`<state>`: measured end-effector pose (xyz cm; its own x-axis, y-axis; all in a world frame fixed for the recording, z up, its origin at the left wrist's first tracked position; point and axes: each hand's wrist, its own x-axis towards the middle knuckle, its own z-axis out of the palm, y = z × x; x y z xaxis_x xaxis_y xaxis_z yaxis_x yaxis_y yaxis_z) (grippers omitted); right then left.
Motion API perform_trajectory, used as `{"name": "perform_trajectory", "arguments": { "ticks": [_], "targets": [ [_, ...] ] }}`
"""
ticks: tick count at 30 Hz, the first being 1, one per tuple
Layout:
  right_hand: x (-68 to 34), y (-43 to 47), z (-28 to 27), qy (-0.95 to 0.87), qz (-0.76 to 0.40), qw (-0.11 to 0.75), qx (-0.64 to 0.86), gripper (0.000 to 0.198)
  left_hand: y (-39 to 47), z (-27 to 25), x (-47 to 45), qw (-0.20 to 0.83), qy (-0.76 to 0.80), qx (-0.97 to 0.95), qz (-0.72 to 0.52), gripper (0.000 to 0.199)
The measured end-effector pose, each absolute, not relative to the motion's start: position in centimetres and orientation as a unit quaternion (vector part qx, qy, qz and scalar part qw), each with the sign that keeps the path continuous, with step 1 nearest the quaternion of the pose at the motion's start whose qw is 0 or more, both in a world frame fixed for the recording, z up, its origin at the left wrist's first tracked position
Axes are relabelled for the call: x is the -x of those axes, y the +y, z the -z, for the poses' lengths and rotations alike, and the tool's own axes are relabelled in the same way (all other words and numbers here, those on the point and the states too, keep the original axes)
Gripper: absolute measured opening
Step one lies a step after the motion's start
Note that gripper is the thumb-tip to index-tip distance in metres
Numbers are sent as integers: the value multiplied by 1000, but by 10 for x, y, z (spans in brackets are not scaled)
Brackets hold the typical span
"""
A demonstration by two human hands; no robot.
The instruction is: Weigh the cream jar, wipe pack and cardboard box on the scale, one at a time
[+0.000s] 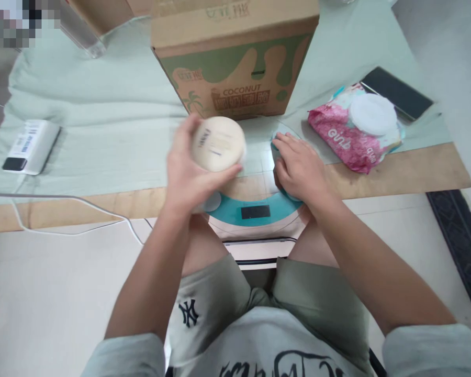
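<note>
My left hand (184,165) grips a round cream-coloured tub (219,144) with small print on its lid, thumb and fingers around its side. The tub is above the left part of a clear glass scale (230,209), which has a teal band and a small dark display. The scale's near part extends past the table's front edge, over my lap. My right hand (300,165) lies on the scale's right side, fingers stretched over the glass and thumb apart. What is under its palm is hidden.
A cardboard coconut box (239,68) stands behind the scale. To the right lie a pink wipes pack (355,125) and a dark phone (396,94). A white device (32,146) sits at left, with a white cable (82,201) crossing the table edge (400,170).
</note>
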<state>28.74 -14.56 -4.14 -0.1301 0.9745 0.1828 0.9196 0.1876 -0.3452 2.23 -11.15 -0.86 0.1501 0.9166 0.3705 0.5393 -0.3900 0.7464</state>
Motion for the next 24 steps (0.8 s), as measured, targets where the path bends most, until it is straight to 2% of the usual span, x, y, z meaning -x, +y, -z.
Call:
{"name": "perform_trajectory", "arguments": {
  "ticks": [3,7,12,16,17,18,19,21,24],
  "targets": [
    [-287,-146,42,-746,-74,192,633,58,-100,4,18,165,546,-666,-480,111],
    [-287,-147,42,-742,-82,200,635,58,-81,9,56,93,657,-570,-484,108],
    [-285,-145,45,-741,-75,201,636,57,-66,30,78,86,707,-523,-468,102],
    [-289,-149,38,-758,-37,225,611,54,-79,37,77,72,676,-567,-465,134],
    [-295,-152,33,-760,-23,242,602,52,-88,37,71,56,644,-592,-481,133],
    [-305,-155,27,-755,1,266,599,49,-98,38,63,42,599,-620,-504,125],
    [-318,-157,20,-742,29,291,602,46,-109,38,53,53,543,-651,-527,105],
    [-353,-157,9,-677,128,352,634,36,-128,43,35,127,450,-692,-550,79],
    [-409,-147,3,-630,157,362,669,38,-145,57,16,244,418,-701,-524,60]
  ]
}}
